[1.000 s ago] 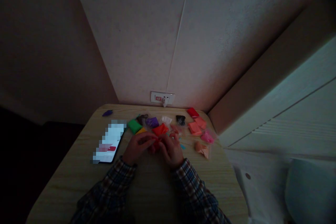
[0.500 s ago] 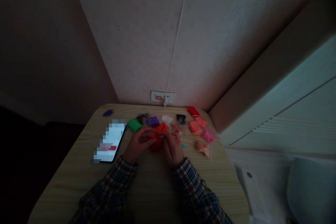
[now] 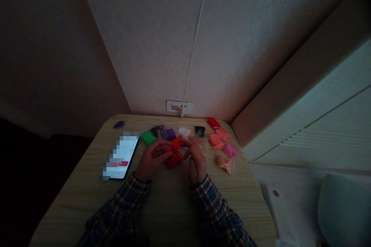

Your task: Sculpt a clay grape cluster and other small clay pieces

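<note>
Between my hands is bright red modelling clay (image 3: 176,144), with a second red part lower down, near clear plastic. My left hand (image 3: 152,159) is curled from the left, its thumb and fingertips closed on the edge of the red clay. Just right of the clay, my right hand (image 3: 197,161) has its thumb and forefinger apart, and I see nothing between them. A green packet (image 3: 148,138) and a purple packet (image 3: 168,134) lie beyond my left hand. Behind the clay sits a white packet (image 3: 184,131).
A phone (image 3: 123,156) with a lit screen lies left on the wooden table (image 3: 72,200). A small purple piece (image 3: 118,124) is behind it. To the right are black (image 3: 199,131), coral (image 3: 216,140), pink (image 3: 230,149) and peach (image 3: 223,163) packets. A wall socket (image 3: 179,107) holds a plug.
My right hand has drawn slightly right, away from the red clay, and its fingers have parted. More of the red clay shows. My left hand stays nearly in place.
</note>
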Available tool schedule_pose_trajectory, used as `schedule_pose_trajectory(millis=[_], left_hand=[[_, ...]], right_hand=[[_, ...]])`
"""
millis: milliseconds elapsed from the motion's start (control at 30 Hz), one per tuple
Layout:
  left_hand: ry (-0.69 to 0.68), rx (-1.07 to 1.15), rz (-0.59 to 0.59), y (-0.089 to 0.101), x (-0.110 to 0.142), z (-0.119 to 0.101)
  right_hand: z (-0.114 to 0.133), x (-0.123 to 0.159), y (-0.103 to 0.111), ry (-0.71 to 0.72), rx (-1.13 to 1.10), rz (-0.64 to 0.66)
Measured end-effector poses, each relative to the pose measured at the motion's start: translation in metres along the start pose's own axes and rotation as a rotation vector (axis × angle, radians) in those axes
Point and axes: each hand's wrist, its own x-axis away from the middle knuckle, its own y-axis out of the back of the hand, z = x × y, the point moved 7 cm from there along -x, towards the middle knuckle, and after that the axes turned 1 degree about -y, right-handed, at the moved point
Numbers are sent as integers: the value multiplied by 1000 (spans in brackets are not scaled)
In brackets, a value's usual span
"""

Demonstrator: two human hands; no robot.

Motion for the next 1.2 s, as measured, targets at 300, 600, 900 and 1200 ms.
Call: schedule_pose_trajectory(millis=[300,600,900,1200], left_hand=[[-10,31,-6,2,0,-1],[20,6,-23,4,0,-3],[-19,-29,-48,7,-1,-3],[-33,-92,-54,8,-1,-9]], right_hand=[[-1,2,6,-6,-6,-78],[-1,3,2,-30,0,-75],[2,1,-9,35,39,68],[2,2,-23,13,178,187]])
